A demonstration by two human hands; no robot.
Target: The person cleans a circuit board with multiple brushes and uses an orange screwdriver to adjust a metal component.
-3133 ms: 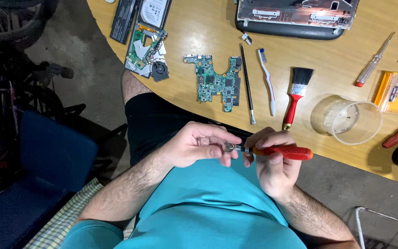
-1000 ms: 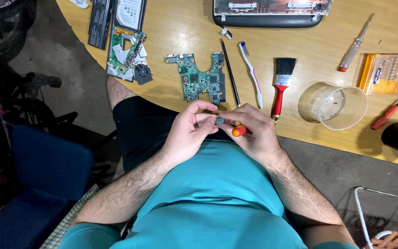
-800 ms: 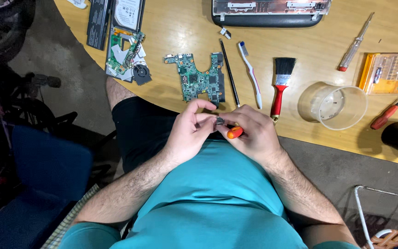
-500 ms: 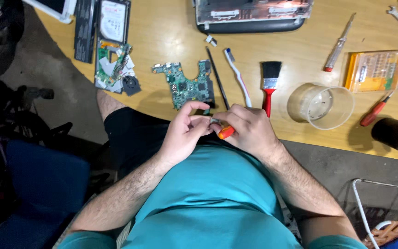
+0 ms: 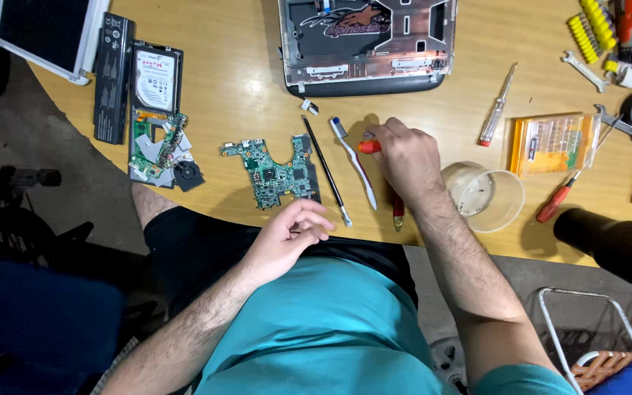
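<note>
My right hand [image 5: 404,164] reaches out over the wooden table [image 5: 235,95], closed on an orange-handled tool [image 5: 369,146] whose tip shows at the knuckles. The hand lies over a paint brush; only the brush's red handle [image 5: 398,212] sticks out below. A white toothbrush [image 5: 352,161] and a thin black rod [image 5: 325,172] lie just left of it. My left hand [image 5: 290,234] hovers at the table's near edge, below a green circuit board [image 5: 276,172]. Its fingers are curled, and whether they hold anything is hidden.
A clear plastic cup [image 5: 484,196] stands right of my right hand. An opened laptop base [image 5: 367,44] lies at the back. A hard drive [image 5: 155,77], battery [image 5: 113,77] and fan board [image 5: 159,150] sit left. Screwdrivers [image 5: 497,110], an orange bit case [image 5: 554,143] and wrenches lie right.
My hands were together at my lap, working a small part with the orange-handled tool. The right hand has now moved out onto the table with the tool; the left stays near the edge.
</note>
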